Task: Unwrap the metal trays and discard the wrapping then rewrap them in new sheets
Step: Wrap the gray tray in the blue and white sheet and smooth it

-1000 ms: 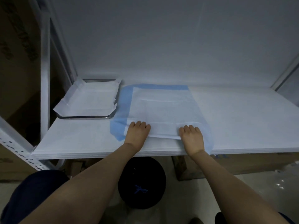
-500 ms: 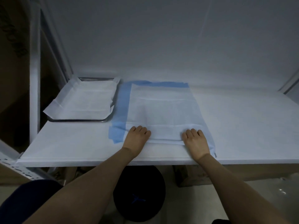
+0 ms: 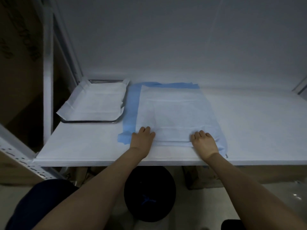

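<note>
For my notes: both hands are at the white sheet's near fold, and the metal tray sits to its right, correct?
Not quite: the head view shows the metal tray left of the white sheet, not right. The left hand and right hand are at its near fold.

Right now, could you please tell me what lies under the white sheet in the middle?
A blue sheet shows along its left and far edges. Anything wrapped inside the white sheet is covered, so I cannot tell.
</note>
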